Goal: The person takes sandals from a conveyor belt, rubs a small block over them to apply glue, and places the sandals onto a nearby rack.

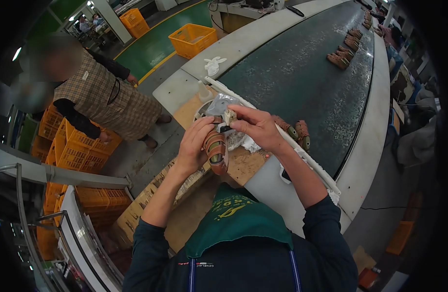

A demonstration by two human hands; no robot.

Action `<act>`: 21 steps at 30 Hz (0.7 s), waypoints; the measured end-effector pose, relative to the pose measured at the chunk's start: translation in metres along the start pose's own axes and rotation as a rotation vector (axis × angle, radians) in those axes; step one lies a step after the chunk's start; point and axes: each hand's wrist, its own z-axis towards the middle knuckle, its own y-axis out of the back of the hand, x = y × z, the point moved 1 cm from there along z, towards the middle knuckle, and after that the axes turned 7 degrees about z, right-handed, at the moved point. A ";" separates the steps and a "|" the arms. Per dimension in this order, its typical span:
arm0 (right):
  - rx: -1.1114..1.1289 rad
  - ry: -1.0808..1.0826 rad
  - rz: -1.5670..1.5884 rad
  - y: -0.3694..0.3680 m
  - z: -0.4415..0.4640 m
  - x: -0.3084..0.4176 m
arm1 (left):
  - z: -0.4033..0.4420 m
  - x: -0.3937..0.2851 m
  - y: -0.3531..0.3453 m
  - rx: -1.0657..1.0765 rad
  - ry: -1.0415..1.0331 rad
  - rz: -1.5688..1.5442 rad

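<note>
A brown strapped sandal [215,148] with green inside is held by my left hand [194,146], whose fingers wrap round its side and top. My right hand [255,125] pinches a small pale, whitish piece [230,117] between thumb and fingers, against the heel end of the sandal. Just behind the hands are a clear plastic bag [223,103] and a round container, partly hidden. Crumpled white material [248,144] lies under my right hand. More brown sandals [302,134] rest on the belt's near edge, right of my right forearm.
A green conveyor belt [302,58] runs away to the upper right, with several brown shoes [338,58] farther along. A white cloth [214,64] lies on its pale border. A person in a checked apron [109,95] stands at left near stacked orange crates [80,151]. Another orange crate [192,40] stands beyond.
</note>
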 end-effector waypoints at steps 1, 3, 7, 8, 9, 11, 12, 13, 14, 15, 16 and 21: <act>0.004 -0.003 0.002 -0.003 0.001 0.003 | -0.002 0.002 0.000 0.020 0.027 0.003; 0.071 -0.029 -0.027 -0.010 -0.001 0.009 | -0.012 0.004 0.001 0.042 0.060 0.003; 0.124 -0.056 0.004 -0.020 0.000 0.021 | -0.020 0.005 0.006 0.173 0.210 -0.014; 0.132 -0.051 -0.016 -0.021 0.001 0.023 | -0.021 0.004 0.007 0.223 0.281 -0.037; 0.141 -0.045 -0.036 -0.021 0.002 0.025 | -0.025 0.003 0.008 0.218 0.281 -0.034; 0.142 -0.033 -0.075 -0.021 0.007 0.028 | -0.032 0.004 0.007 0.365 0.543 -0.207; 0.139 -0.027 -0.110 -0.021 0.009 0.029 | -0.026 -0.002 0.014 0.360 0.542 -0.204; 0.143 -0.024 -0.112 -0.021 0.012 0.030 | -0.017 -0.010 0.023 0.498 0.652 -0.308; 0.148 -0.001 -0.124 -0.021 0.014 0.032 | -0.013 -0.015 0.028 0.637 0.759 -0.412; 0.153 0.019 -0.136 -0.021 0.016 0.033 | -0.015 -0.015 0.029 0.633 0.759 -0.411; 0.156 0.020 -0.137 -0.021 0.018 0.032 | -0.019 -0.015 0.030 0.609 0.711 -0.538; 0.137 0.072 -0.186 -0.021 0.020 0.018 | -0.035 -0.018 0.040 0.562 0.747 -0.974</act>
